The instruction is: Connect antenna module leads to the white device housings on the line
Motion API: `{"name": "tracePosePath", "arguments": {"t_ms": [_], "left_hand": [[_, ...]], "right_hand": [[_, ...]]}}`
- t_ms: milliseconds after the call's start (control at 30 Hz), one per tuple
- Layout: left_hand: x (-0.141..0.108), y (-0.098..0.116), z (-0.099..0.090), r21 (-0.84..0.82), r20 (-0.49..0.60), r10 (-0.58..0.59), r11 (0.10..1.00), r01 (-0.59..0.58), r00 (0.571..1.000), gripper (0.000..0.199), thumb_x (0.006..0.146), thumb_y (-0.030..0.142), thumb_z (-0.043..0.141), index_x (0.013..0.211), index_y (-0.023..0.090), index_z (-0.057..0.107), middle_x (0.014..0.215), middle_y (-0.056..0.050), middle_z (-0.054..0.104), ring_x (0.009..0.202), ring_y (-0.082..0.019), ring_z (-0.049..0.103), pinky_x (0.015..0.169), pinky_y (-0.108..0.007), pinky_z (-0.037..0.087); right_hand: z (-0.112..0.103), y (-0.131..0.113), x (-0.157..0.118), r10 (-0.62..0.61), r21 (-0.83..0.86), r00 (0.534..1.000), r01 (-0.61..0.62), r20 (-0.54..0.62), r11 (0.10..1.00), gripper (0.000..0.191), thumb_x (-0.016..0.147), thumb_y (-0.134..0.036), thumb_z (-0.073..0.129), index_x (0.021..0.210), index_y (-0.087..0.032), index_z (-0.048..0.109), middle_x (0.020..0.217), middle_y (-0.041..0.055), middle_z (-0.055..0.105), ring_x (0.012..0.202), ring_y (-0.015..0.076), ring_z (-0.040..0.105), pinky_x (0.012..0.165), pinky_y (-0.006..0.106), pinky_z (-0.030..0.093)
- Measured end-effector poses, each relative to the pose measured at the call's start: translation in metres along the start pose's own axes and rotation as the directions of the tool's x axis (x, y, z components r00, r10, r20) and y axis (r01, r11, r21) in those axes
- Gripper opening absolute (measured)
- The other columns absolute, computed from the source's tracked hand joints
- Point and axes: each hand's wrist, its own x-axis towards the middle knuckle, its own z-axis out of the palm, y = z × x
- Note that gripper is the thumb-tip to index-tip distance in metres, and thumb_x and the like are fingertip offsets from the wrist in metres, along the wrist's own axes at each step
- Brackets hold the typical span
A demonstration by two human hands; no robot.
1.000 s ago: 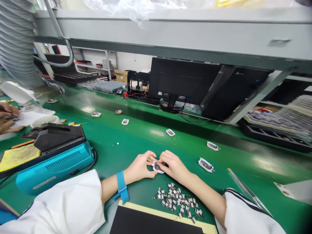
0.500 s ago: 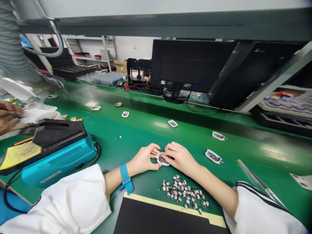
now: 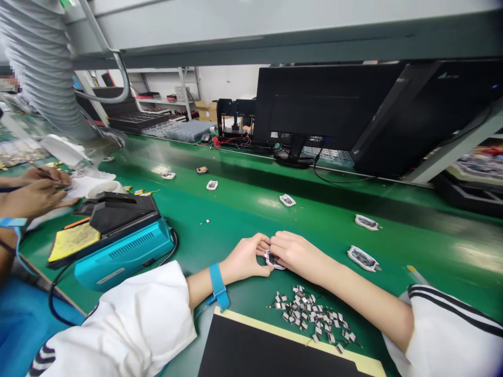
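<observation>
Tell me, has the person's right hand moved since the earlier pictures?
No, not noticeably: the right hand, on the white-framed module, sits about as far from the pile of small parts as before; only the head camera's view has shifted.

A white-framed circuit module (image 3: 272, 259) is held, partly hidden.

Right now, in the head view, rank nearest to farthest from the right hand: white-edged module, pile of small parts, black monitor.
1. White-edged module: touching the right hand, at its left.
2. Pile of small parts: on the green mat, just below.
3. Black monitor: at the far side.
</observation>
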Motion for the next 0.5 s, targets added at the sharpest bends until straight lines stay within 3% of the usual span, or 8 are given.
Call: {"name": "tracePosePath", "arguments": {"t_ms": [167, 300, 400, 500], "left_hand": [[-0.001, -0.002, 0.004, 0.051, -0.014, 0.036, 0.998, -0.035, 0.999, 0.043, 0.055, 0.013, 0.065, 0.093, 0.014, 0.045, 0.087, -0.004, 0.061, 0.078, -0.015, 0.062, 0.071, -0.023, 0.053], [0.024, -0.012, -0.017, 0.159, -0.152, 0.058, 0.987, -0.034, 0.987, 0.042, 0.058, 0.010, 0.063, 0.096, 0.014, 0.046, 0.091, -0.004, 0.061, 0.083, -0.014, 0.061, 0.076, -0.022, 0.051], [0.053, -0.027, -0.055, 0.287, -0.348, 0.060, 0.957, 0.045, 0.935, 0.036, 0.068, 0.010, 0.053, 0.102, 0.013, 0.044, 0.104, -0.009, 0.056, 0.099, -0.018, 0.055, 0.090, -0.033, 0.044], [0.069, -0.036, -0.083, 0.407, -0.466, 0.079, 0.903, 0.134, 0.881, 0.047, 0.068, 0.002, 0.045, 0.114, 0.006, 0.037, 0.126, -0.021, 0.038, 0.124, -0.029, 0.027, 0.102, -0.051, 0.021]], "right_hand": [[-0.003, 0.000, 0.002, -0.093, -0.045, 0.994, 0.096, 0.065, 0.994, 0.014, 0.079, -0.014, 0.046, 0.072, -0.014, 0.058, 0.069, 0.0047, 0.054, 0.069, 0.0156, 0.047, 0.062, 0.028, 0.039], [-0.017, 0.029, 0.009, 0.013, 0.061, 0.996, -0.018, 0.087, 0.998, 0.015, 0.079, -0.016, 0.047, 0.086, -0.016, 0.059, 0.076, 0.0055, 0.055, 0.073, 0.0155, 0.050, 0.065, 0.028, 0.042], [-0.025, 0.061, 0.045, 0.154, 0.109, 0.988, -0.153, -0.001, 0.982, 0.022, 0.078, -0.016, 0.046, 0.097, -0.016, 0.057, 0.089, 0.0072, 0.056, 0.082, 0.0174, 0.050, 0.071, 0.030, 0.044], [-0.018, 0.080, 0.110, 0.197, 0.109, 0.980, -0.193, -0.034, 0.975, 0.031, 0.074, -0.004, 0.043, 0.099, -0.016, 0.057, 0.103, 0.0061, 0.055, 0.091, 0.0176, 0.049, 0.082, 0.032, 0.042]]}}
